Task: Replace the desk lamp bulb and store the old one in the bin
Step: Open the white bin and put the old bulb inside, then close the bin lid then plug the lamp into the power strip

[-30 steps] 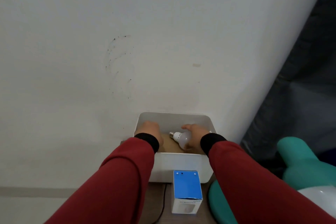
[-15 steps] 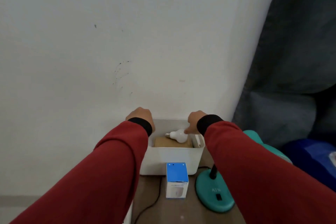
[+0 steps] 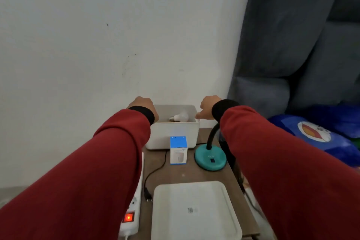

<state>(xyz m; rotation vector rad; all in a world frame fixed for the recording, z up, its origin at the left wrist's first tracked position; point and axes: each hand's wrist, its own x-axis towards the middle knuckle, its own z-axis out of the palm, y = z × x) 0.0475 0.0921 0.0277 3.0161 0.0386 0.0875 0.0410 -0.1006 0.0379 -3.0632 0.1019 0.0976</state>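
Bulb: the old bulb (image 3: pixel 180 117) lay on its side inside the white bin (image 3: pixel 173 136), screw base pointing left, touched by neither hand.
Bin: it stood against the wall at the far end of the desk (image 3: pixel 194 173), open at the top.
Left hand: the left hand (image 3: pixel 143 106) was at the bin's left rim with knuckles up; whether its fingers gripped the rim or merely curled over it could not be told.
Right hand: the right hand (image 3: pixel 206 107) hung just past the bin's right rim, fingers loosely curled and holding nothing.
Lid: a flat white lid (image 3: pixel 194 210) lay at the near end of the desk, well apart from the bin.
Lamp: the teal lamp base (image 3: pixel 210 159) stood just right of the bin; its head was hidden behind the right sleeve.
Box: 1 blue-topped bulb box (image 3: pixel 178 150) stood touching the bin's front wall.
Risk 1: a sleeve drawn back carelessly would likely knock over the box or catch the lamp's neck.
Risk 2: tugging the bin by 1 rim could roll the bulb against the wall.
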